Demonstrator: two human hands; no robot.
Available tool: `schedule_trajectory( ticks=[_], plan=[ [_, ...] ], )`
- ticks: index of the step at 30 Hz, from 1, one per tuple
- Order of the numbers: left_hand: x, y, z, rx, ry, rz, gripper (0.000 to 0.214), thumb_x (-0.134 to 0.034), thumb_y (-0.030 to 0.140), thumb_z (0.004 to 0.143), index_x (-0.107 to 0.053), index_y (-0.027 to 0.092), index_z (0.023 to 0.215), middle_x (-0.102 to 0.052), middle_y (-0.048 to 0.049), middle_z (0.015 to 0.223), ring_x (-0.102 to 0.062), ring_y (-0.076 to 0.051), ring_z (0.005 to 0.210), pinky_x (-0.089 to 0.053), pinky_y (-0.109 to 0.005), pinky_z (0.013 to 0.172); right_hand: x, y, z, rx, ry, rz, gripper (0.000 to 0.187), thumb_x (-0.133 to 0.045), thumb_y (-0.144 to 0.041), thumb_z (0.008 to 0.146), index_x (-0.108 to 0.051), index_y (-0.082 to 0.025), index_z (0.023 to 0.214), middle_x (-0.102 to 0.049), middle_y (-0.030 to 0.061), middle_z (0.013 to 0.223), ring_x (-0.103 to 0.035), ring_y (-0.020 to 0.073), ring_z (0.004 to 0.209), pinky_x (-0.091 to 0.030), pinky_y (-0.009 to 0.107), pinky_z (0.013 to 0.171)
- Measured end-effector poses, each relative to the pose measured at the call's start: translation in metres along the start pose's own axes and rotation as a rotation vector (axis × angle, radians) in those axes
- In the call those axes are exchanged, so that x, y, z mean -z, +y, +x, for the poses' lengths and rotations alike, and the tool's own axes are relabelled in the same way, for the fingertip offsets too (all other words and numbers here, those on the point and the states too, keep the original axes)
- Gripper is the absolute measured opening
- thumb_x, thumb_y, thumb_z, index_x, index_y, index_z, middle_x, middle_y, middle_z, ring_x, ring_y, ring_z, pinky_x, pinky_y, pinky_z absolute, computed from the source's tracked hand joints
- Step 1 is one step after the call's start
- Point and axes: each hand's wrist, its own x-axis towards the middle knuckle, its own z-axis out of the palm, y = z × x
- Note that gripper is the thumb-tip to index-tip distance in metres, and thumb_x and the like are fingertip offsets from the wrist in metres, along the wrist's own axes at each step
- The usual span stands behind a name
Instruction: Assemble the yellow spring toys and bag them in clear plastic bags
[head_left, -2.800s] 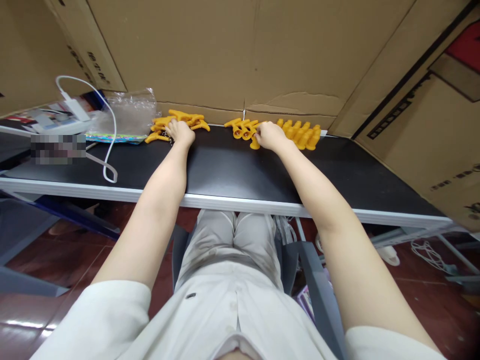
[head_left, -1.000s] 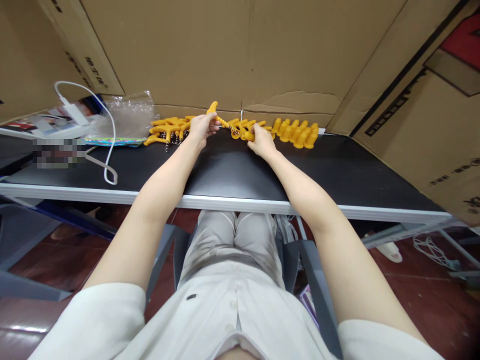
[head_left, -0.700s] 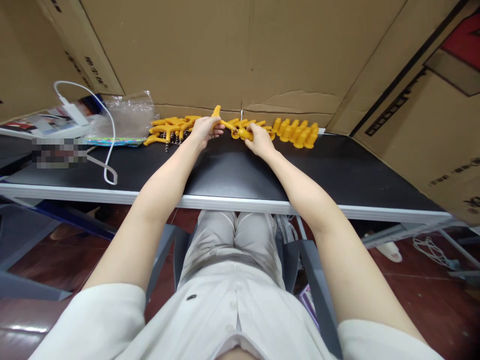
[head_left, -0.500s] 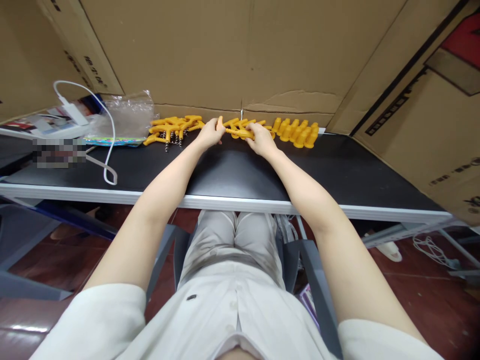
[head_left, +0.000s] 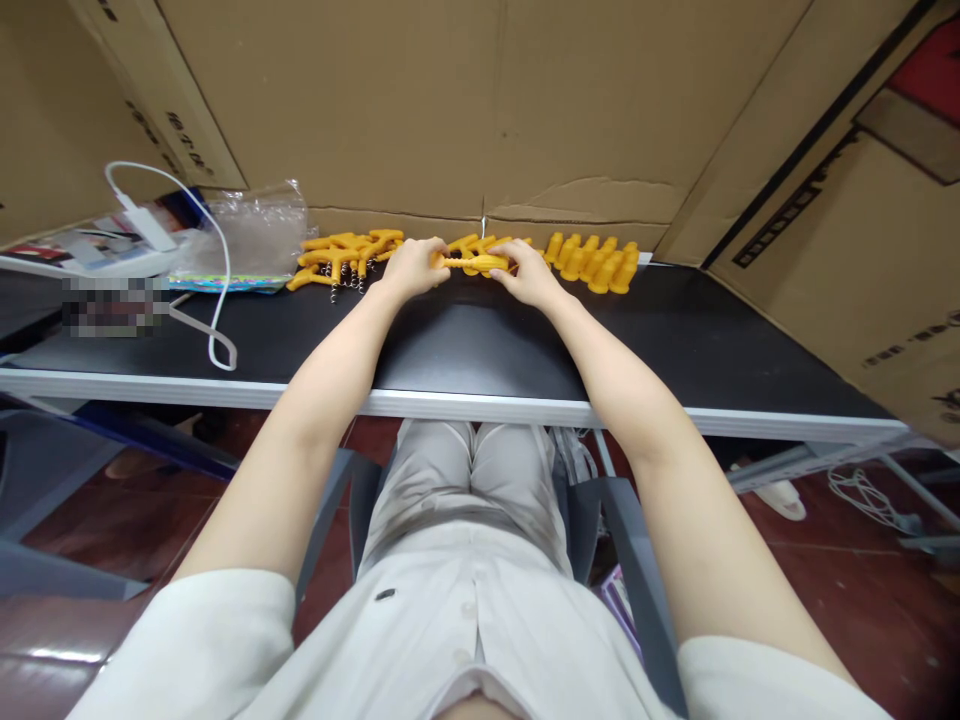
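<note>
My left hand [head_left: 414, 268] is closed around the handle end of a yellow corkscrew [head_left: 454, 262], whose narrow part points right. My right hand [head_left: 531, 276] pinches a yellow tapered sleeve [head_left: 489, 263] in line with it. The two pieces meet or nearly meet between my hands; I cannot tell how far one sits inside the other. Left of my hands lies a heap of yellow T-handled corkscrews [head_left: 346, 250] with bare metal spirals. More yellow pieces [head_left: 474, 243] lie just behind my hands, partly hidden. Several yellow sleeves [head_left: 592, 262] stand upright in rows to the right.
A clear plastic bag [head_left: 259, 235] and a white cable [head_left: 225, 260] lie at the left of the black table [head_left: 480, 350]. Cardboard walls [head_left: 480, 110] close off the back and right side. A blurred-out patch [head_left: 116, 306] covers something near the left edge.
My left hand has turned, and the corkscrew handle that stuck up beside its thumb is now mostly inside the grip. My right hand has shifted slightly, and the two pieces now lie in line.
</note>
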Motion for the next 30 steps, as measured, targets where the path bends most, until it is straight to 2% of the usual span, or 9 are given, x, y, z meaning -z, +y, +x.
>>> schedule_trajectory(
  ticks=[4, 8, 10, 13, 15, 19, 23, 30],
  plan=[
    [0.003, 0.002, -0.001, 0.005, -0.018, 0.079, 0.049, -0.065, 0.029, 0.094, -0.077, 0.02, 0.14, -0.081, -0.0143, 0.131, -0.072, -0.037, 0.126, -0.056, -0.045, 0.109, -0.001, 0.008, 0.002, -0.033, -0.012, 0.072, 0.049, -0.077, -0.044, 0.097, -0.074, -0.018, 0.139, -0.075, 0.0192, 0.141, -0.072, 0.0349, 0.124, -0.06, 0.058, 0.112],
    [0.002, 0.001, -0.001, 0.011, -0.03, 0.088, 0.05, -0.065, 0.03, 0.093, -0.076, 0.02, 0.141, -0.081, -0.0152, 0.131, -0.072, -0.039, 0.126, -0.056, -0.046, 0.107, 0.003, 0.007, 0.002, -0.131, -0.048, 0.234, 0.056, -0.086, -0.031, 0.086, -0.069, -0.018, 0.137, -0.071, 0.0178, 0.147, -0.076, 0.0281, 0.113, -0.065, 0.052, 0.106],
    [0.0, -0.002, 0.0, 0.012, -0.024, 0.072, 0.05, -0.065, 0.03, 0.093, -0.077, 0.02, 0.14, -0.08, -0.0147, 0.131, -0.072, -0.038, 0.126, -0.056, -0.044, 0.107, 0.007, 0.005, 0.002, -0.177, -0.054, 0.318, 0.055, -0.09, -0.028, 0.081, -0.068, -0.02, 0.131, -0.073, 0.014, 0.141, -0.078, 0.0254, 0.108, -0.066, 0.052, 0.106],
    [-0.004, -0.007, 0.003, 0.008, -0.001, 0.043, 0.048, -0.065, 0.029, 0.091, -0.077, 0.021, 0.137, -0.08, -0.0126, 0.128, -0.071, -0.035, 0.123, -0.055, -0.043, 0.107, 0.014, 0.0, 0.0, -0.218, -0.027, 0.436, 0.047, -0.097, -0.028, 0.077, -0.068, -0.02, 0.114, -0.077, 0.0083, 0.12, -0.08, 0.0236, 0.103, -0.066, 0.05, 0.107],
    [-0.006, -0.01, 0.005, -0.007, 0.017, 0.025, 0.048, -0.065, 0.028, 0.09, -0.076, 0.022, 0.137, -0.08, -0.0119, 0.123, -0.071, -0.034, 0.121, -0.054, -0.043, 0.107, 0.018, -0.005, -0.002, -0.264, -0.021, 0.51, 0.04, -0.099, -0.029, 0.079, -0.069, -0.02, 0.103, -0.078, 0.0067, 0.103, -0.081, 0.0226, 0.095, -0.068, 0.047, 0.103],
    [-0.006, -0.012, 0.007, -0.035, 0.045, 0.015, 0.046, -0.064, 0.028, 0.091, -0.076, 0.023, 0.135, -0.079, -0.0117, 0.116, -0.07, -0.034, 0.117, -0.053, -0.043, 0.107, 0.027, -0.018, -0.007, -0.373, -0.059, 0.612, 0.034, -0.096, -0.041, 0.089, -0.07, -0.019, 0.091, -0.075, 0.0043, 0.081, -0.077, 0.0182, 0.074, -0.069, 0.035, 0.082],
    [-0.005, -0.007, 0.006, -0.031, 0.068, 0.021, 0.047, -0.063, 0.028, 0.091, -0.074, 0.022, 0.137, -0.078, -0.0125, 0.114, -0.07, -0.035, 0.115, -0.053, -0.043, 0.106, 0.035, -0.034, -0.01, -0.442, -0.068, 0.668, 0.044, -0.092, -0.052, 0.093, -0.068, -0.018, 0.081, -0.074, 0.004, 0.072, -0.07, 0.013, 0.06, -0.061, 0.025, 0.066],
    [-0.003, -0.005, 0.005, -0.042, 0.082, -0.022, 0.045, -0.065, 0.027, 0.09, -0.074, 0.023, 0.135, -0.078, -0.0114, 0.112, -0.07, -0.034, 0.115, -0.052, -0.043, 0.107, 0.038, -0.045, -0.007, -0.507, -0.091, 0.65, 0.056, -0.072, -0.065, 0.104, -0.058, -0.02, 0.075, -0.067, 0.0026, 0.062, -0.058, 0.0093, 0.049, -0.045, 0.021, 0.052]
  ],
)
